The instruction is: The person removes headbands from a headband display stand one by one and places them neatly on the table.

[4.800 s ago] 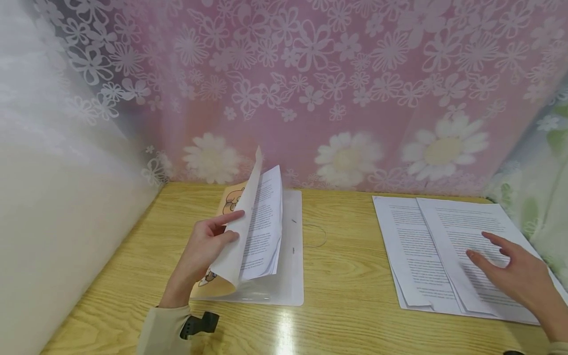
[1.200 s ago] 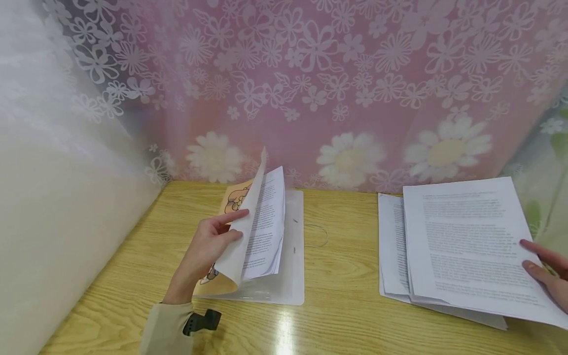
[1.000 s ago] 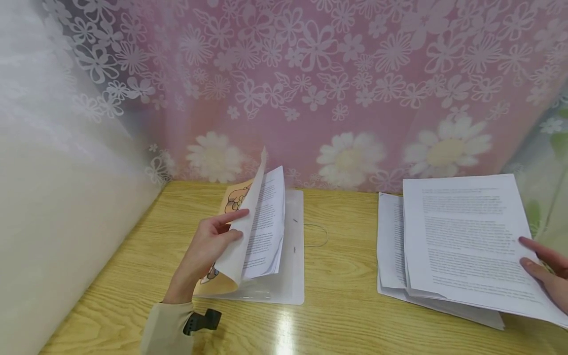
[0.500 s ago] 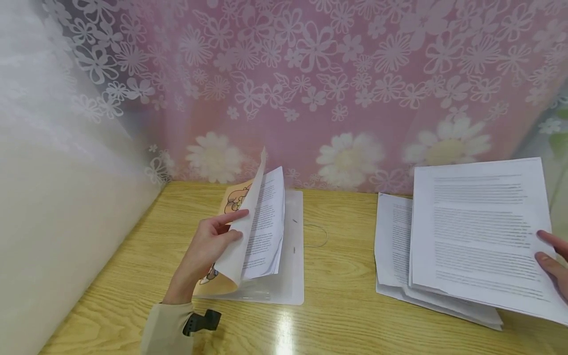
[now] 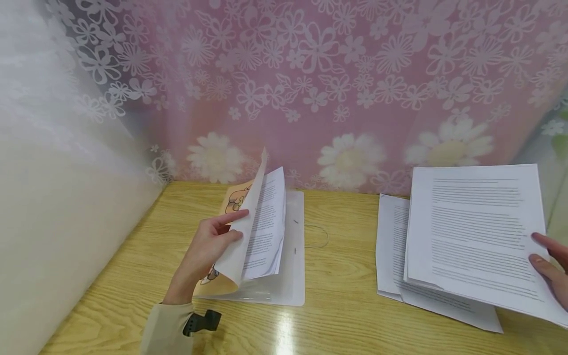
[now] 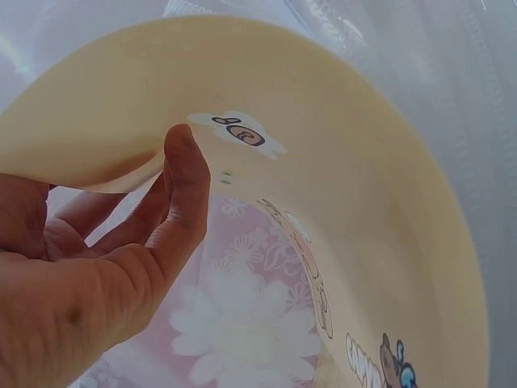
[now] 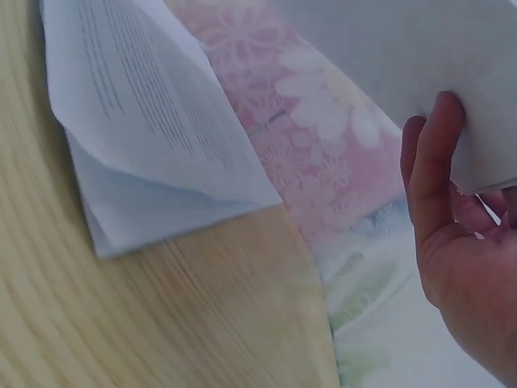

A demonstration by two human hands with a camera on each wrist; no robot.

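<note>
My left hand (image 5: 208,251) holds a bent folder cover (image 5: 246,236), yellow with cartoon animals outside and pale inside, between thumb and fingers. In the left wrist view the cover (image 6: 339,129) arches over that hand. Printed sheets (image 5: 266,222) stand half inside the folder, on its translucent back (image 5: 293,276). At the right edge, my right hand (image 5: 552,264) grips a stack of printed sheets (image 5: 475,227) by its right side, raised and tilted. Below it, more printed sheets (image 5: 392,246) lie on the table, partly hidden by the raised stack.
A thin wire loop (image 5: 321,236) sticks out from the folder's right edge onto the wood-grain table (image 5: 346,315). A pink flowered curtain (image 5: 284,123) hangs along the back, with a pale sheet (image 5: 66,172) on the left side.
Over the last seconds my right hand has taken hold of the upper sheets and lifted them off the others. Within the last second they shifted up, then slightly down. My left hand stays put.
</note>
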